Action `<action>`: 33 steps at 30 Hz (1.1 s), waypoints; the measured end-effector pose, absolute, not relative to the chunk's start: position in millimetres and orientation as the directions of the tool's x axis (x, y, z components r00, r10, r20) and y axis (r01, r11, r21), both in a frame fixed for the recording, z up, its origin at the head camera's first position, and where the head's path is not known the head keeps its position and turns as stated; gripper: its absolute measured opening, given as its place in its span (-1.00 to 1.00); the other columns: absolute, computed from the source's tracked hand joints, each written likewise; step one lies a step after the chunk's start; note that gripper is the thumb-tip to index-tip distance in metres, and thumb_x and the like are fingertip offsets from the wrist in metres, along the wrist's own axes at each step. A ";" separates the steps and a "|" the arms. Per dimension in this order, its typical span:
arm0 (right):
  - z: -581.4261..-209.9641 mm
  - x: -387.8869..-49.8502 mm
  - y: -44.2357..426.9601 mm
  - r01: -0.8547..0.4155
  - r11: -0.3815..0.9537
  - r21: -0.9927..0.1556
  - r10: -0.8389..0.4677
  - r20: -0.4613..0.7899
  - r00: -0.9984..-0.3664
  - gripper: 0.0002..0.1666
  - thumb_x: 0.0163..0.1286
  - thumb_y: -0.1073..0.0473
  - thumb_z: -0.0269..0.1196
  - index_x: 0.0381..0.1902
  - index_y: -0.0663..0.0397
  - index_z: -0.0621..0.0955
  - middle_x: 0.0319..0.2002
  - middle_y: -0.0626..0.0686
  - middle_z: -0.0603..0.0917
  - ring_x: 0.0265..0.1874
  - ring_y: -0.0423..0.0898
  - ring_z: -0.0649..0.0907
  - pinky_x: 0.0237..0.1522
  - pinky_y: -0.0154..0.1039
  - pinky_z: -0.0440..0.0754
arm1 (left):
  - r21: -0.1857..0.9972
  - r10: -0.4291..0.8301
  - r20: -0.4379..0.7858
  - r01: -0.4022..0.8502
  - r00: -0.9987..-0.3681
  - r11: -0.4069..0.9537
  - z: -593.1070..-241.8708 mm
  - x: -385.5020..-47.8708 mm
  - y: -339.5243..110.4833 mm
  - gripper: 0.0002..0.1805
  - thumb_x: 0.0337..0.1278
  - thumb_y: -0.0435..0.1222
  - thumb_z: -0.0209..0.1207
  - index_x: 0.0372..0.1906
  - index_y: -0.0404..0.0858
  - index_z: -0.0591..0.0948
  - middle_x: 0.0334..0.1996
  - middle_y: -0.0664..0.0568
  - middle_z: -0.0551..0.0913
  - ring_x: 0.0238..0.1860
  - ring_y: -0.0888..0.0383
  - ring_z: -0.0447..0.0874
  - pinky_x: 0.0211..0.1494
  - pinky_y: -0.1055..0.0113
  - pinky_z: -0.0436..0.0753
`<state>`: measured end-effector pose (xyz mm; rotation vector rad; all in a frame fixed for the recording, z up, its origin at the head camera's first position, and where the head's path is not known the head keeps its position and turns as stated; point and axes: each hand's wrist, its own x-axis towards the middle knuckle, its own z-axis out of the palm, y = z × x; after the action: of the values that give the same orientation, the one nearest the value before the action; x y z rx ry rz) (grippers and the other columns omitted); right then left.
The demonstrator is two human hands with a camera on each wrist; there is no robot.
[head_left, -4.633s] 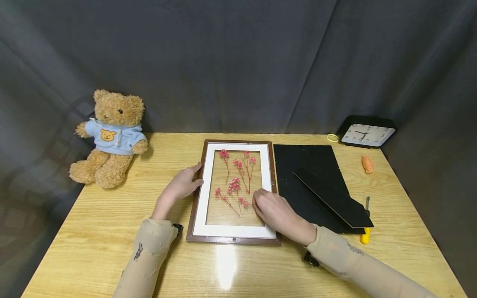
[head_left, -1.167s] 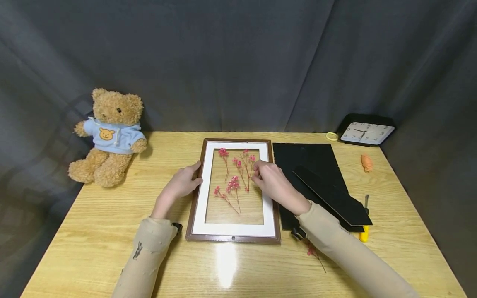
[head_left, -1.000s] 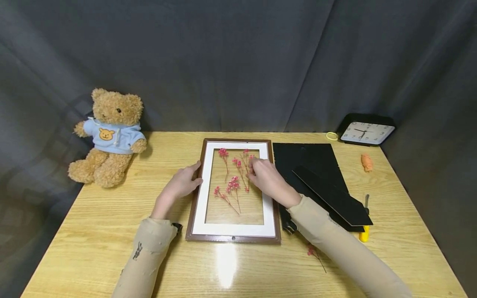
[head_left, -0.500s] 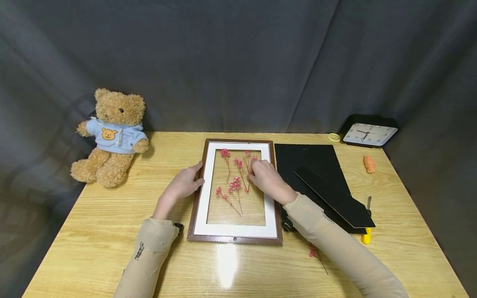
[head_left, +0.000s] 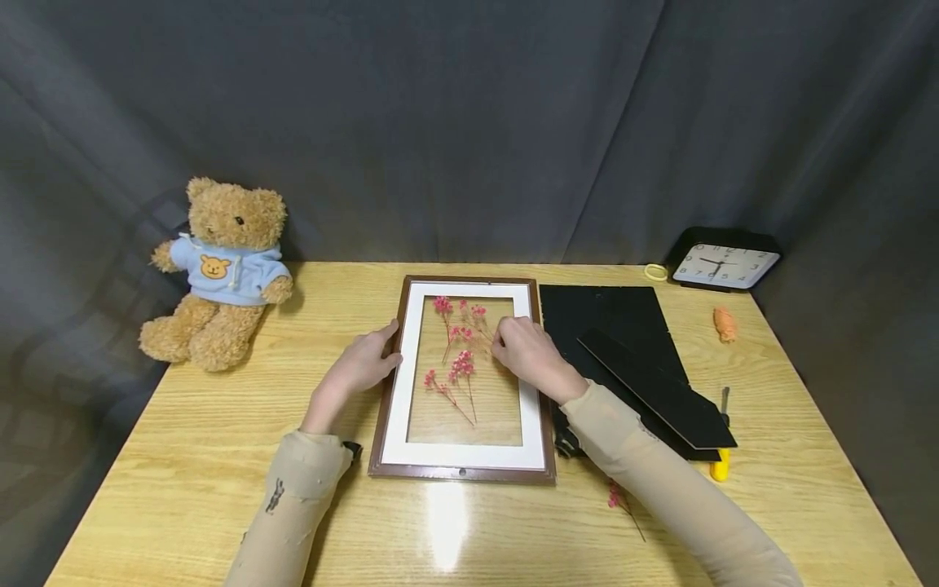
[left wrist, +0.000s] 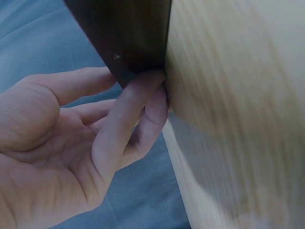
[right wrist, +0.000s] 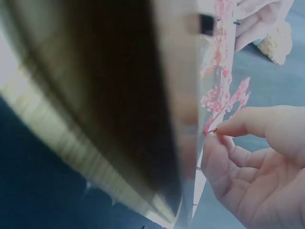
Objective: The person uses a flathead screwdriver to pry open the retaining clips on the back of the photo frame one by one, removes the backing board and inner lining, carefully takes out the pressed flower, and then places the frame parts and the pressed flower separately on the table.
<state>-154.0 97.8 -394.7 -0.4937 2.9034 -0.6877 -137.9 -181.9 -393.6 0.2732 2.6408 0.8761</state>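
Observation:
A brown picture frame (head_left: pixel 462 472) with a white inner border lies flat on the table. My left hand (head_left: pixel 359 360) holds its left edge; in the left wrist view, thumb and fingers sit on both sides of the frame's edge (left wrist: pixel 138 33). Over the upper right of the pane, my right hand (head_left: pixel 534 352) pinches the stem of a pink dried flower sprig (right wrist: pixel 233 98) between thumb and index finger. Its blooms point left over the pane. Other pink sprigs (head_left: pixel 462 367) lie within the border. One more loose sprig (head_left: pixel 616 496) lies on the table, partly hidden by my right sleeve.
Right of the frame lies a black backing board (head_left: pixel 601 314) with a black stand flap (head_left: pixel 656 391) across it. Farther right are a yellow-handled screwdriver (head_left: pixel 720 465), an orange object (head_left: pixel 724 324), a clock (head_left: pixel 726 265) and a yellow ring (head_left: pixel 655 272). A teddy bear (head_left: pixel 231 277) sits left.
The pinched sprig has turned, its blooms swinging left over the pane. Earlier, my right hand took another sprig from the pane's lower right; one now lies on the table. The left hand stays.

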 end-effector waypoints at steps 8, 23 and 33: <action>-386.2 -147.1 102.5 -0.336 0.837 -0.432 -0.358 0.034 -0.933 -0.80 0.44 0.43 0.29 -0.43 0.22 0.66 -0.54 0.00 0.57 -0.59 -0.15 0.48 -0.58 -0.31 0.44 | 0.602 0.290 -0.263 0.079 -0.920 0.795 -394.2 -137.8 -182.8 -0.23 0.61 -0.34 0.12 0.66 -0.52 0.06 -0.63 0.03 0.32 -0.70 0.24 0.11 -0.48 0.28 0.37; -371.0 -121.6 124.4 -0.374 0.798 -0.473 -0.363 0.120 -0.924 -0.88 0.41 0.43 0.32 -0.34 0.22 0.62 -0.54 0.01 0.56 -0.58 -0.14 0.49 -0.57 -0.30 0.42 | 0.595 0.289 -0.258 0.084 -0.922 0.799 -394.9 -138.0 -182.6 -0.23 0.60 -0.35 0.12 0.67 -0.50 0.07 -0.39 -0.24 0.56 -0.69 0.23 0.11 -0.47 0.27 0.39; -360.3 -89.7 157.2 -0.380 0.785 -0.488 -0.332 0.186 -0.925 -0.86 0.36 0.46 0.35 -0.33 0.18 0.62 -0.56 -0.06 0.51 -0.59 -0.17 0.46 -0.56 -0.29 0.39 | 0.588 0.284 -0.258 0.083 -0.923 0.805 -395.0 -139.0 -182.2 -0.24 0.60 -0.35 0.12 0.67 -0.50 0.08 -0.46 -0.22 0.49 -0.67 0.22 0.12 -0.44 0.25 0.39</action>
<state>-89.7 157.2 -360.3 -0.6109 3.0527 -0.8655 -139.0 -182.2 -395.0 0.2795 2.6568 0.8430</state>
